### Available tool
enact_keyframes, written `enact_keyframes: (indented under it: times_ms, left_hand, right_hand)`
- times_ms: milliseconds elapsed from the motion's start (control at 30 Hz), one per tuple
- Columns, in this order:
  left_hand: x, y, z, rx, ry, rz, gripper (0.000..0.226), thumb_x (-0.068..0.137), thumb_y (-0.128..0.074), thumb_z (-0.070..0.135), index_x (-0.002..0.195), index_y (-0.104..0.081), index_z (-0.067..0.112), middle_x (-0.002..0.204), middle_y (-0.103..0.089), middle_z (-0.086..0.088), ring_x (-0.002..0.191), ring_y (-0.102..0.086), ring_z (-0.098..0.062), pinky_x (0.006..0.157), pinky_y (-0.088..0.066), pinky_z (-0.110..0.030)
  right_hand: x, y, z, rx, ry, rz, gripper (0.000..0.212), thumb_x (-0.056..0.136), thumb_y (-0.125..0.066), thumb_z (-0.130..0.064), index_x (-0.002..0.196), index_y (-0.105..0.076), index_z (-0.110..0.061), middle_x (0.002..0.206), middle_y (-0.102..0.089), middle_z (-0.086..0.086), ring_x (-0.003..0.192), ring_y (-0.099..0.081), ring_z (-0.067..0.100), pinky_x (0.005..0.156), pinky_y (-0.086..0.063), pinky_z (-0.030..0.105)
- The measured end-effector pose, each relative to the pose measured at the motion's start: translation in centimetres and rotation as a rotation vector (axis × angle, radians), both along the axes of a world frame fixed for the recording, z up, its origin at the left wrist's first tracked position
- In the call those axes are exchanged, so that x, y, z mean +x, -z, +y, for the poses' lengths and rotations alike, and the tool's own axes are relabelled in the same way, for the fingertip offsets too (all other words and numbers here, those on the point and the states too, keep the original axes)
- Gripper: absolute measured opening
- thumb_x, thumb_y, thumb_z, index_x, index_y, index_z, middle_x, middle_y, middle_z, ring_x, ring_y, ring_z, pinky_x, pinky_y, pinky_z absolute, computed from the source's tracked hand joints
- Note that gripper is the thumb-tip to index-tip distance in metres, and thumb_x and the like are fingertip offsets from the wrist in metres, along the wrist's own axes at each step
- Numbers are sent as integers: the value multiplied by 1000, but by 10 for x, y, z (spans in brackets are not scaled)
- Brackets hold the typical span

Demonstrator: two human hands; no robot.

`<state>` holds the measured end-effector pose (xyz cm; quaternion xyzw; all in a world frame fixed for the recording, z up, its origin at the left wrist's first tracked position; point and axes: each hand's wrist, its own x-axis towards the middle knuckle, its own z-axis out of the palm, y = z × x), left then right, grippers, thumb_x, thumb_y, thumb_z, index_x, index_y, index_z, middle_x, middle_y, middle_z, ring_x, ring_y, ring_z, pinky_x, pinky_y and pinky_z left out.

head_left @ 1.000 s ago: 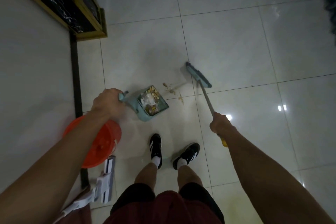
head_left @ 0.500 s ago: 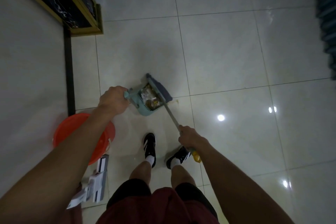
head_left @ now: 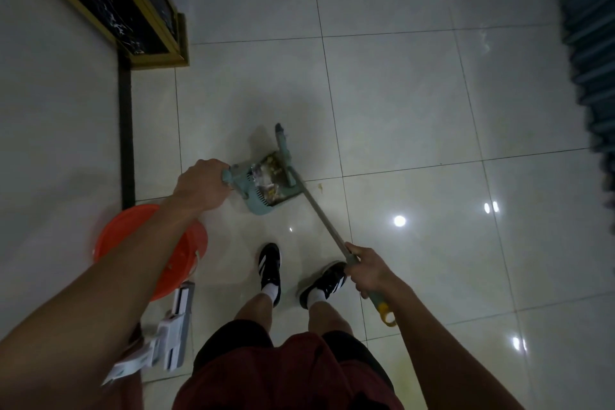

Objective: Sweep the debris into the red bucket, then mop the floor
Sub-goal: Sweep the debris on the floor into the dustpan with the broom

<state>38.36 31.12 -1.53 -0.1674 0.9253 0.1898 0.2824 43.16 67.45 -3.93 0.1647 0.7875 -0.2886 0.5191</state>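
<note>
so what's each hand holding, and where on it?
Left hand grips the dustpan by its handle end. Right hand grips the broom near the top of its shaft.

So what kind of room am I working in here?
Probably an indoor room or hallway: glossy tiled floor reflecting ceiling lights, a gold-framed black marble furniture base, and what may be carpeted stairs on the right.

Dark red shorts [head_left: 286, 373] – black sneakers [head_left: 270, 265] (white stripes), white socks [head_left: 271, 292]

Glossy pale floor tiles [head_left: 399, 93] with dark grout lines mirror bright ceiling lights. A gold-framed black marble cabinet [head_left: 109, 3] stands upper left against a pale wall [head_left: 50, 143]; blue-grey ridged steps [head_left: 592, 43] show at right.
</note>
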Motion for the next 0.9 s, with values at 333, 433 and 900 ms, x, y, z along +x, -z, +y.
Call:
enact_keyframes:
  times_ms: [333, 433, 900]
  left_hand:
    - [10, -4, -6, -45, 57, -36, 20, 89, -63, 16, 74, -55, 27, 78, -58, 1, 73, -58, -20, 63, -43, -29]
    - [18, -3, -6, -42, 51, -41, 15, 88, -64, 17, 79, -57, 26, 81, -59, 1, 74, -59, -20, 64, -44, -30]
    - [51, 9, 8, -65, -67, -41, 12, 95, -56, 30, 86, -60, 24, 90, -62, -3, 80, -59, -22, 73, -49, -32]
  right_hand:
    - [12, -6, 26, 146, 21, 93, 63, 95, -56, -6, 154, -34, -14, 107, -60, 15, 64, -58, 23, 46, -50, 30]
    - [17, 0, 21, 178, 16, 94, 53, 95, -55, -6, 146, -43, -7, 102, -58, 13, 66, -59, 23, 46, -50, 28]
    - [23, 36, -47, 12, -178, 3, 51, 95, -51, -11, 146, -45, -10, 132, -58, 15, 114, -59, 30, 93, -53, 35]
